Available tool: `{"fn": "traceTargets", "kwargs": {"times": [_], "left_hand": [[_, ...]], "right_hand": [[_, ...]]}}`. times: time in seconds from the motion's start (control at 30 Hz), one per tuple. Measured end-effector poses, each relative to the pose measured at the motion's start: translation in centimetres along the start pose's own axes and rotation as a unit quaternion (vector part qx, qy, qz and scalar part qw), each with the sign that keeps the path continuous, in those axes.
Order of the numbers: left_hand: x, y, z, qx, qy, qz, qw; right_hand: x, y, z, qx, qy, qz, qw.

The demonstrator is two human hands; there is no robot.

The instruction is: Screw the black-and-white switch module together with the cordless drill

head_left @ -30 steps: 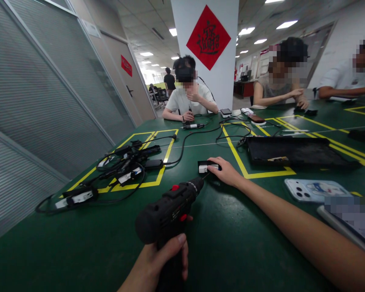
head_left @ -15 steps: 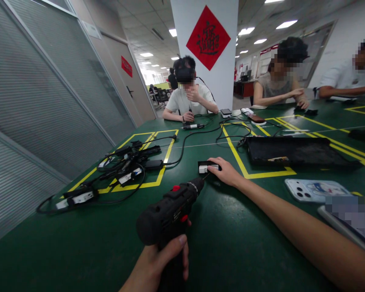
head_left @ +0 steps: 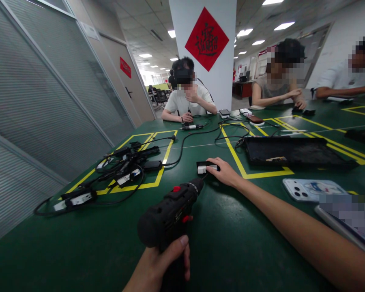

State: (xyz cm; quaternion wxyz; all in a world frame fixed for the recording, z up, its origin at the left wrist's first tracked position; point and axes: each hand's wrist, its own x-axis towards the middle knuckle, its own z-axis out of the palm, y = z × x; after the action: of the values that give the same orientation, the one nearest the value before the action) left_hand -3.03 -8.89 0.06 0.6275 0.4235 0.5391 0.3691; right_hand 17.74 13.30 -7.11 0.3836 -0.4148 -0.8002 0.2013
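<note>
My left hand (head_left: 167,259) is wrapped round the grip of a black cordless drill (head_left: 170,211) with red buttons. The drill tilts forward and right, and its thin bit points at a small black-and-white block (head_left: 202,168). Whether the bit touches that block I cannot make out. My right hand (head_left: 223,172), reaching in from the right, pinches the block on the table, thumb at its near side and fingers over its far edge. Part of the block is hidden behind the fingers.
Left of the drill lies a tangle of black cables and power strips (head_left: 127,162). At right are a black tray (head_left: 292,152), a phone (head_left: 313,190) and a grey device (head_left: 343,227). Yellow tape marks the green table (head_left: 109,243). Several people sit across it.
The whole view has shifted slightly. Both hands keep their holds, and the drill and the block stay in nearly the same place relative to each other.
</note>
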Motion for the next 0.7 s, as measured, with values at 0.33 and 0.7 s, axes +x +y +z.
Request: {"fn": "traceTargets", "kwargs": {"times": [0.33, 0.7], "left_hand": [[0.17, -0.52, -0.09, -0.067, -0.006, 0.008, 0.998], [0.09, -0.23, 0.02, -0.065, -0.006, 0.005, 0.998]], "right_hand": [[0.00, -0.14, -0.06, 0.009, -0.006, 0.007, 1.000], [-0.01, 0.08, 0.11, 0.017, -0.016, 0.006, 1.000]]}}
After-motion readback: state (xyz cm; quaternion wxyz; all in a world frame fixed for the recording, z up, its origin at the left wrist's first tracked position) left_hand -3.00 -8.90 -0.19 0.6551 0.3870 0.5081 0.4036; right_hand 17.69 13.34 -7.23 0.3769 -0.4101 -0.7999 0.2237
